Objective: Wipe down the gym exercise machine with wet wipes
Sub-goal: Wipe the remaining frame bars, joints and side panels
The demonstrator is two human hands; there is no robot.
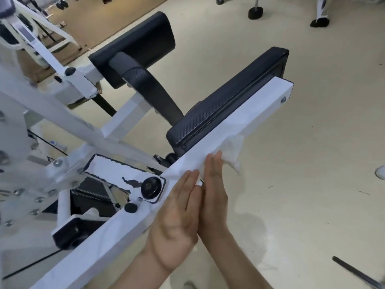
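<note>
At bottom centre, two hands lie side by side on the sloping white bar (239,124) of the machine. The left hand (177,205) — fingers straight and together — rests flat on the bar's side. The right hand (212,195), fingers likewise straight, presses a crumpled white wipe (232,150) against the bar; the wipe juts out past the fingertips. Just left of the hands, a black knob (151,187) sits on the frame. Beyond, a long black pad (229,97) runs along the bar's upper edge; farther off stands a second black pad (141,40), over pale floor (302,153).
</note>
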